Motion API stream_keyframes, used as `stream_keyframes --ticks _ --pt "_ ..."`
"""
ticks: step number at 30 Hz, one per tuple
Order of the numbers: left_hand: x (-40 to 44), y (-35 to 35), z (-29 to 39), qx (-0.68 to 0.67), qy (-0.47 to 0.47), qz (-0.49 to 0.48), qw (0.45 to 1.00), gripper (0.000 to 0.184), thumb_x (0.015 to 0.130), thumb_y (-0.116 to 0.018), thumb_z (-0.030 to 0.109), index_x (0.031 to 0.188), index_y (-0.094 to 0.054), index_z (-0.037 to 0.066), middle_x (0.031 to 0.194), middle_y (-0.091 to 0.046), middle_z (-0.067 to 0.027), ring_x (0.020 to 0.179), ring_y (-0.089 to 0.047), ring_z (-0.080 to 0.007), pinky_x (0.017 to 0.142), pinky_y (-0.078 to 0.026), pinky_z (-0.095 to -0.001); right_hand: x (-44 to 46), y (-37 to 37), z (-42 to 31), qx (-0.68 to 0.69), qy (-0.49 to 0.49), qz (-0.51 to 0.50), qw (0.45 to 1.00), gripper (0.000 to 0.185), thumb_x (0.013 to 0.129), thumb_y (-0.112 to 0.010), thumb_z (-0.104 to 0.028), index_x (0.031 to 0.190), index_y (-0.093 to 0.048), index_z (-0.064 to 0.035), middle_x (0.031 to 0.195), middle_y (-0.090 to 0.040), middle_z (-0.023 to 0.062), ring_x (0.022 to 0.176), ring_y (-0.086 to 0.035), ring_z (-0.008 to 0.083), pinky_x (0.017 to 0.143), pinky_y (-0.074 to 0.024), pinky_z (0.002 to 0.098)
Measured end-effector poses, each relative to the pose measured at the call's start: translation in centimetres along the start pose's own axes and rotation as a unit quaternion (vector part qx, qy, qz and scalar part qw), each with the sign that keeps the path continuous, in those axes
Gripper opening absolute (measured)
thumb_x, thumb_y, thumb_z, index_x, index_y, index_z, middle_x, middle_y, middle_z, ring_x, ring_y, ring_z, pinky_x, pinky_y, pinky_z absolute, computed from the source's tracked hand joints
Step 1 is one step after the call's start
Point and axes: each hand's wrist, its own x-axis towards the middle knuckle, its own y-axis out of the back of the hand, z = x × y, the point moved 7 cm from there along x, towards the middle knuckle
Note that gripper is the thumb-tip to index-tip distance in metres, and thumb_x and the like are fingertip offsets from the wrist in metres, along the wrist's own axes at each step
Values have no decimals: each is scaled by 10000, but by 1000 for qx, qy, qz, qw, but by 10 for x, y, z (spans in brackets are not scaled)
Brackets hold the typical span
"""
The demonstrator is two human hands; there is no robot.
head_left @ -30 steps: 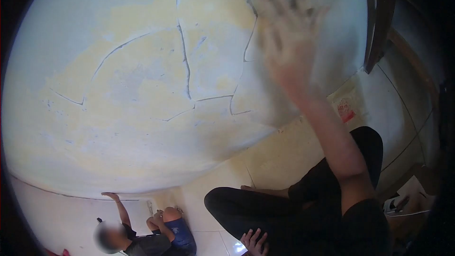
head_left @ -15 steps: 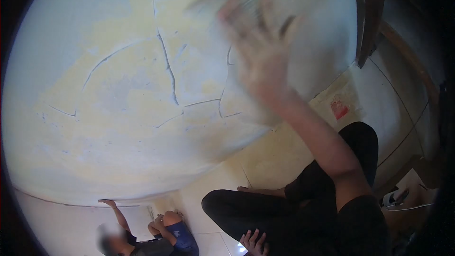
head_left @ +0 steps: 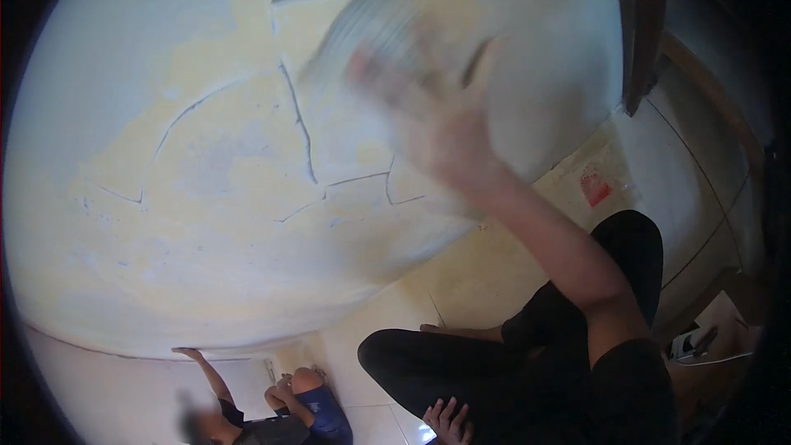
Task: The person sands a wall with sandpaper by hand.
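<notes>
My right hand (head_left: 432, 103) is smeared by motion against the large pale wall (head_left: 206, 272). Under its fingers lies a flat greyish sheet (head_left: 358, 29), pressed to the wall; the blur hides what kind of sheet it is. Cracks or grooved lines and yellowish patches mark the wall around it. Low in the view, my left hand (head_left: 449, 422) rests with spread fingers against my dark-trousered leg (head_left: 428, 367), and nothing shows in it.
Another person (head_left: 272, 420) sits at the lower left, one hand raised against the wall's bottom edge. A red mark (head_left: 594, 186) is on the tiled floor (head_left: 412, 301). Dark wooden furniture (head_left: 644, 25) stands at the right, and a box with a white cable (head_left: 713, 342) lies below it.
My right hand and the greyish sheet have slid down and left along the wall. The view has shifted slightly. My left hand stays on my leg.
</notes>
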Motion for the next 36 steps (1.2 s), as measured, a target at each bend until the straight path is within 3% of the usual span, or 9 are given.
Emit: stream_keyframes --ticks 3,6,10,13,20,23,25,28,36 --pt "-3 -3 -2 -14 9 24 1000 475 810 -623 226 1256 -547 82 1395 -423 -176 1305 -351 -420 1045 -288 -611 21 32 56 31 -131 168 977 510 856 -524 -148 1359 -527 -236 1457 -443 5 1390 -298 378 1075 -23 680" --pt "6 3 1 -17 17 2 1000 478 800 -629 222 1252 -553 86 1396 -424 -172 1305 -353 -420 1045 -284 -613 3 20 47 2 -154 122 981 507 864 -528 -144 1364 -522 -231 1449 -453 2 1397 -270 397 1096 -36 652" --pt "11 6 1 -20 6 -3 1000 471 806 -624 222 1249 -551 78 1396 -422 -175 1312 -343 -421 1050 -280 -613 -44 -26 -54 149 32 -65 986 508 871 -495 -177 1369 -502 -275 1466 -423 -31 1415 -246 363 979 7 802" --pt "8 5 2 -14 -4 -9 1000 469 805 -627 221 1244 -548 74 1396 -422 -177 1309 -347 -424 1048 -284 -615 -51 -24 -78 196 103 -105 970 504 865 -476 -189 1360 -506 -281 1488 -388 -46 1416 -251 349 918 42 844" --pt "4 4 3 -25 19 6 999 480 786 -646 194 1239 -546 71 1396 -416 -182 1300 -358 -426 1037 -299 -619 9 20 40 -22 -109 107 988 431 900 -461 -143 1301 -582 -240 1421 -484 -26 1397 -254 420 1005 35 766" --pt "7 5 2 -11 6 10 1000 478 786 -645 187 1237 -546 64 1398 -413 -183 1298 -360 -427 1036 -303 -616 -18 -4 2 90 -93 63 990 448 885 -484 -145 1312 -568 -249 1445 -451 -48 1397 -255 413 979 6 800" --pt "7 1 0 0 0 7 1000 477 789 -644 189 1237 -547 58 1400 -412 -182 1297 -361 -428 1036 -305 -614 -47 -30 -50 104 27 -55 993 477 868 -496 -143 1329 -547 -255 1472 -408 -63 1401 -243 409 945 -30 835" --pt "9 6 2 0 -3 -17 1000 483 787 -650 187 1241 -547 55 1399 -414 -181 1299 -359 -427 1037 -305 -610 -55 -27 -71 139 81 -102 982 499 859 -496 -149 1342 -529 -271 1494 -366 -74 1406 -241 381 912 -45 861" --pt "0 1 -1 -21 20 3 1000 500 777 -662 178 1250 -542 70 1399 -416 -173 1303 -353 -422 1040 -294 -612 23 37 73 -8 -143 168 975 510 846 -506 -92 1338 -547 -222 1420 -489 -2 1378 -312 397 1051 -75 701"
